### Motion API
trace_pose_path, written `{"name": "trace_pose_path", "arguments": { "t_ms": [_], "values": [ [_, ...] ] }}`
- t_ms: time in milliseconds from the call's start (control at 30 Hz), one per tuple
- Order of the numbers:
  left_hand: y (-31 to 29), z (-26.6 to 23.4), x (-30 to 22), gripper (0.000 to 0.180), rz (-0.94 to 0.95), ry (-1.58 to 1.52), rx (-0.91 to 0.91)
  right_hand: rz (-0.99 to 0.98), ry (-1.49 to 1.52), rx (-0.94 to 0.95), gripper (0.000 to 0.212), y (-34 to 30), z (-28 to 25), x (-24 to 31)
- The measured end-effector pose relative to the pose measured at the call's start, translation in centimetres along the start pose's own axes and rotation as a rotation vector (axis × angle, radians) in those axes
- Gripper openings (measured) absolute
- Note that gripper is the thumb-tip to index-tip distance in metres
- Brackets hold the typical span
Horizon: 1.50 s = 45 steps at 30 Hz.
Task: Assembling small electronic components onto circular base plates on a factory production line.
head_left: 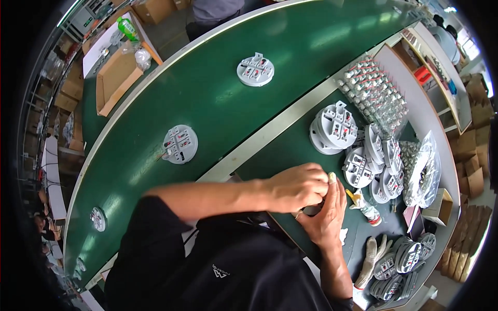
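My left hand (298,187) is closed in a fist, pressed against my right hand (327,215) over the green workbench. The right hand's fingers curl up round the left fingers, and one fingertip carries a pale yellow cover. Between the hands, a small part of some dark and silvery thing (312,210) shows; its kind is hidden. Just beyond the hands stands a stack of round grey plastic discs (337,127) with red and black fittings. More grey discs (358,168) lean in a heap to its right. Beside my right hand lies a small clear bottle (370,212) with a yellow nozzle.
A green conveyor belt (218,111) curves past on the left, carrying several spaced discs (180,145). A metal rail (270,132) divides it from the bench. Rows of small white parts (373,90), a plastic bag (423,173), a work glove (369,262) and stacked discs (407,256) line the right side.
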<state>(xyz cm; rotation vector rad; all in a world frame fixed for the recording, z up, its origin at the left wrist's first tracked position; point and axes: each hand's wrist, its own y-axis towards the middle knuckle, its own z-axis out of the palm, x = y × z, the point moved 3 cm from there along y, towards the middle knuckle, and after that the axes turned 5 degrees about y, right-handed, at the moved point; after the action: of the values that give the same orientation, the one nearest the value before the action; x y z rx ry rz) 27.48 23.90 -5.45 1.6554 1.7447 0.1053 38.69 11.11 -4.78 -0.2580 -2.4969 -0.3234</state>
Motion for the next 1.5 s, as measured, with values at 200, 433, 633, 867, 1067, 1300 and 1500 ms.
{"name": "trace_pose_path", "arguments": {
  "t_ms": [200, 433, 633, 867, 1067, 1300, 1500],
  "values": [
    [-1.7, 0.2, -2.0, 0.012, -0.215, 0.085, -0.21, -0.023, 0.025, 0.01, 0.109, -0.3, 1.4, -0.8],
    [-0.2, 1.1, 0.7, 0.015, 0.056, -0.066, -0.083, -0.036, 0.08, -0.03, 0.117, -0.6, 1.0, -1.7],
    [0.3, -0.3, 1.7, 0.013, 0.186, -0.094, 0.028, 0.046, 0.005, 0.012, 0.121, -0.5, 1.7, -1.3],
    [-0.9, -0.7, 0.4, 0.008, -0.1, 0.025, -0.084, 0.012, 0.052, -0.017, 0.121, 0.9, 1.1, -0.8],
    [0.5, -0.7, 0.6, 0.013, -0.064, -0.03, 0.055, 0.005, 0.069, -0.078, 0.12, 0.7, 1.2, -1.4],
    [0.6, -1.0, 0.6, 0.02, -0.124, 0.012, 0.042, -0.036, 0.087, -0.099, 0.117, 0.8, 1.3, -1.3],
    [1.6, -1.0, 0.8, 0.017, -0.036, -0.032, 0.138, -0.014, 0.124, -0.094, 0.115, 0.9, 1.1, -1.6]
  ]
}}
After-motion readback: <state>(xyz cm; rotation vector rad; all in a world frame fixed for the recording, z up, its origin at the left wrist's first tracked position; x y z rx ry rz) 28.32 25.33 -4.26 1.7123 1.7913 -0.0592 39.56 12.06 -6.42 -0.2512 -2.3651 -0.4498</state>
